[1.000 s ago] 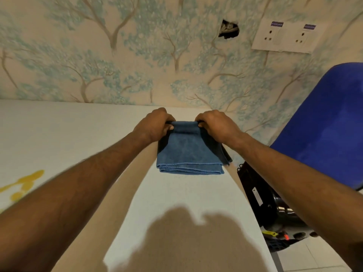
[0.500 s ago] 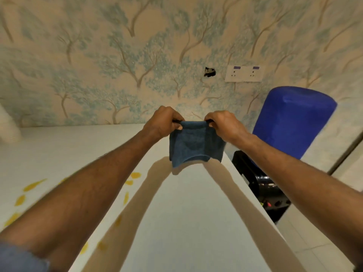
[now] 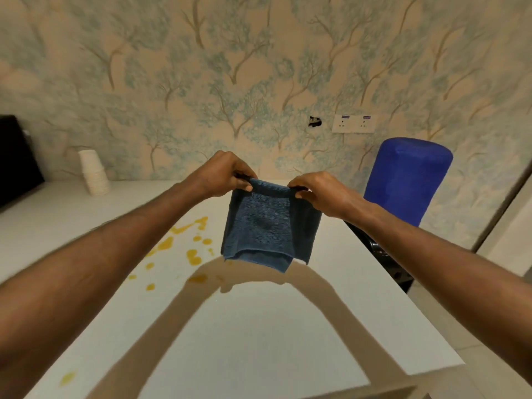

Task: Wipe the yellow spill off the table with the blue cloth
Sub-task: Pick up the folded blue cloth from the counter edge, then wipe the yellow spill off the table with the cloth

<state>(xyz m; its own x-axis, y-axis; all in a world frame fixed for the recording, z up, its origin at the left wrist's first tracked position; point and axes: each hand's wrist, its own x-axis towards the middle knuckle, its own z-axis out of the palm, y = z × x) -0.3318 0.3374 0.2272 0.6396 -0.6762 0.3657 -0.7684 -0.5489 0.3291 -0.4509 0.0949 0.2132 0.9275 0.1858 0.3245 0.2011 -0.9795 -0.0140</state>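
A folded blue cloth (image 3: 269, 226) hangs in the air above the white table (image 3: 288, 341). My left hand (image 3: 224, 175) pinches its upper left corner and my right hand (image 3: 319, 191) pinches its upper right corner. The yellow spill (image 3: 193, 256) lies on the table as a patch of splashes and drops, just left of and below the cloth. More yellow drops sit near the table's front left edge (image 3: 67, 378). My left forearm hides part of the spill.
A stack of white paper cups (image 3: 93, 172) stands at the back left by the wall. A black object (image 3: 17, 165) fills the far left edge. A blue chair back (image 3: 403, 185) stands right of the table, with dark equipment (image 3: 380, 254) below it.
Both hands have lifted the cloth off the table so it hangs free. The view has pulled back and tilted, and the spill now shows beside the cloth.
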